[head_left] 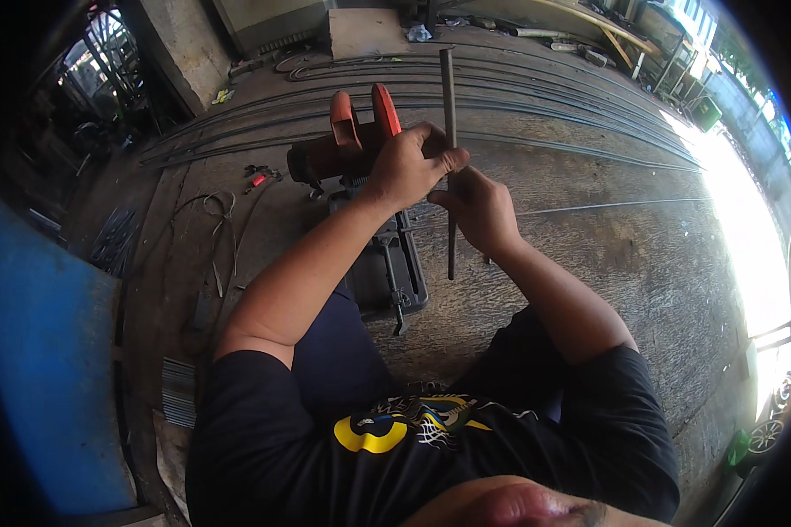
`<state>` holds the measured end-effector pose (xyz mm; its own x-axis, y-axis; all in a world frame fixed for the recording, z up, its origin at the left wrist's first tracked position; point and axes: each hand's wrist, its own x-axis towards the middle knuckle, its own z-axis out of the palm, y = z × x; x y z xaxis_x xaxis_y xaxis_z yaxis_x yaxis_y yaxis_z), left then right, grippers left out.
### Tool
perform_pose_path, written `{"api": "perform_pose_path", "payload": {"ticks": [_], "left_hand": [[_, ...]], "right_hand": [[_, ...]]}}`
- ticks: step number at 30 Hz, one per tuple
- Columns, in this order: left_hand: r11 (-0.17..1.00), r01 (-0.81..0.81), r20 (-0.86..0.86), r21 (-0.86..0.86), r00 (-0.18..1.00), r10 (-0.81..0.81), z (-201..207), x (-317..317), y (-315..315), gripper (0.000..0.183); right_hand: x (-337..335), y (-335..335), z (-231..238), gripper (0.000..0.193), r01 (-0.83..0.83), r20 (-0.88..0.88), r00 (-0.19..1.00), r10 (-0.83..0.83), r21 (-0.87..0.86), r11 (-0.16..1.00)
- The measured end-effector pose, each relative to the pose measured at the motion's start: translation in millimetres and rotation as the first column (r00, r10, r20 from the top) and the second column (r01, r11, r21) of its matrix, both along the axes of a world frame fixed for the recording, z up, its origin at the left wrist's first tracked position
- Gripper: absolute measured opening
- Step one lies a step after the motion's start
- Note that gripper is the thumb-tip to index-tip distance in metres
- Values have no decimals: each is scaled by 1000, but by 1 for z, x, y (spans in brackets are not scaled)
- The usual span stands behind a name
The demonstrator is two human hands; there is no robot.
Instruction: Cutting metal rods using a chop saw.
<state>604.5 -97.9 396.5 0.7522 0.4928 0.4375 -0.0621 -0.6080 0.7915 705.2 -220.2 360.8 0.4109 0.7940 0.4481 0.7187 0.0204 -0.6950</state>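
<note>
A dark grey metal rod (449,97) stands upright in the picture, in front of me. My left hand (409,165) is closed round its middle, thumb along it. Just below and to the right, my right hand (482,209) also grips the rod, with its fingers partly hidden behind it. Left of the rod is a red cut-off saw (347,132), partly covered by my left hand and forearm. Its black base (410,272) reaches toward me and carries a clamp screw with a crank handle (400,321).
Long thin metal bars (536,105) lie across the floor beyond the saw. A cord (218,220) curls at the left, near a stack of short cut rods (178,391) and a blue panel (44,351). A board (366,33) stands at the back; bright sunlight falls at the right.
</note>
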Motion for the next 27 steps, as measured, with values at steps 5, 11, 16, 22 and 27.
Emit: {"api": "perform_pose_path", "payload": {"ticks": [5,11,16,22,27], "left_hand": [[980,57,60,-191,997,-46,0,-4,1,19],[924,115,141,-366,988,-68,-9,1,14,16],[933,-261,-112,249,949,295,-5,2,54,34],[339,-778,283,528,538,794,-3,-10,140,36],[697,-218,-82,-683,971,223,-17,-21,172,39]], "right_hand": [[-3,2,-2,31,-15,-9,1000,15,-15,1000],[3,9,-14,29,-288,-784,550,287,145,947],[27,28,-60,29,-93,-855,513,73,30,995],[56,38,-140,30,58,-756,548,-357,-391,918],[52,26,-180,33,-183,-808,384,-446,-540,821]]}}
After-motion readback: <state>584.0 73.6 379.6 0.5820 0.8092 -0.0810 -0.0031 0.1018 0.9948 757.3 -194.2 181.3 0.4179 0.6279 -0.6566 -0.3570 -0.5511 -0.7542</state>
